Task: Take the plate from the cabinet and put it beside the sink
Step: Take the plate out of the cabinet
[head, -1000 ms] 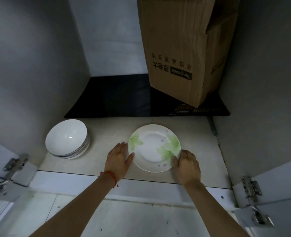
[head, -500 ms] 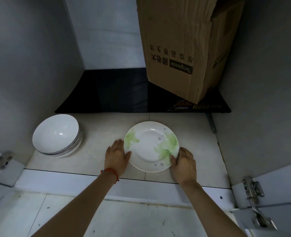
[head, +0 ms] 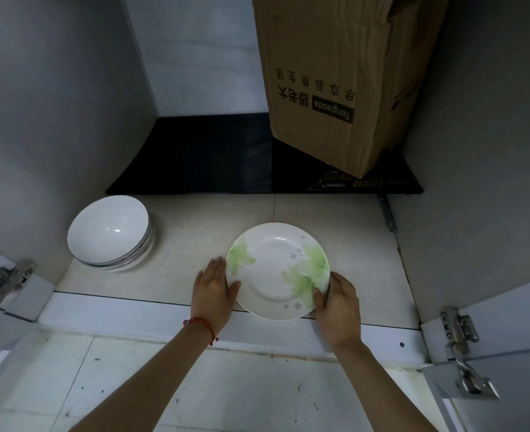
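Two forearms enter from bottom of frame. Left hand [head: 214,291] at plate [head: 277,271] left rim: fingers together, thumb on rim top. Right hand [head: 338,302] at lower-right rim: thumb on top, fingers curled at edge. Plate sits frame center, on cabinet floor [head: 195,226], near edge overhanging front lip. Bowl stack [head: 111,233] center-left, well apart from plate. Further back: black mat [head: 210,157]; cardboard box [head: 335,79] upper right, standing on mat.

Two bare forearms with no sleeves. The left hand [head: 215,291] has a thin red cord bracelet [head: 202,325] at the wrist; the right hand [head: 340,307] wears nothing.
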`<state>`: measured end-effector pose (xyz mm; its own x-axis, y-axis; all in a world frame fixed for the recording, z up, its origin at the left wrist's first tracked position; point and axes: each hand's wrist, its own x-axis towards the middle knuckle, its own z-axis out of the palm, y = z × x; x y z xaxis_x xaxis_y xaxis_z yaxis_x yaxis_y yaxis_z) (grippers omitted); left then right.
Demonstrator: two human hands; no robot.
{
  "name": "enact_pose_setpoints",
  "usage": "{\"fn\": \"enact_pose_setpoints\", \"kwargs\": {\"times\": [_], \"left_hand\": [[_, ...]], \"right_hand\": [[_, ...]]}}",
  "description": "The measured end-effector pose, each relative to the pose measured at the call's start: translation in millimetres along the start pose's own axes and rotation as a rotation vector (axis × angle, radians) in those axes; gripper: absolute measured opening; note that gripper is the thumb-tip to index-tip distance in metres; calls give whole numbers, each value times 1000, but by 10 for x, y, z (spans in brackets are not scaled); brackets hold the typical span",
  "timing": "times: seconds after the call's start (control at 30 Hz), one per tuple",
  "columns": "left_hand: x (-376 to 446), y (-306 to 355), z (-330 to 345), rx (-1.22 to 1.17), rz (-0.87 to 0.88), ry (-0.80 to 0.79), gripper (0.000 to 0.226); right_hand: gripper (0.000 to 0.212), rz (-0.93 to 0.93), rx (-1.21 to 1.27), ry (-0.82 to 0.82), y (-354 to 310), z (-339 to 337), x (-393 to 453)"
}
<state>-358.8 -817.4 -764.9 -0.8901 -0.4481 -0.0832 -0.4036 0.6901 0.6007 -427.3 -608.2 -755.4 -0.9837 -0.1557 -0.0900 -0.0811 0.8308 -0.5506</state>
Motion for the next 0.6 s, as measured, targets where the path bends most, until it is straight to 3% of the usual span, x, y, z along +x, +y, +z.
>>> {"fn": "enact_pose_setpoints", "kwargs": {"times": [0.1, 0.6], "left_hand": [[-28, -44, 35, 4, 5, 14, 82], [88, -29, 72, 8, -27, 49, 76]], "right_hand": [[42, -11, 15, 14, 14, -1, -26], [32, 44, 37, 108, -34, 49, 71]]}}
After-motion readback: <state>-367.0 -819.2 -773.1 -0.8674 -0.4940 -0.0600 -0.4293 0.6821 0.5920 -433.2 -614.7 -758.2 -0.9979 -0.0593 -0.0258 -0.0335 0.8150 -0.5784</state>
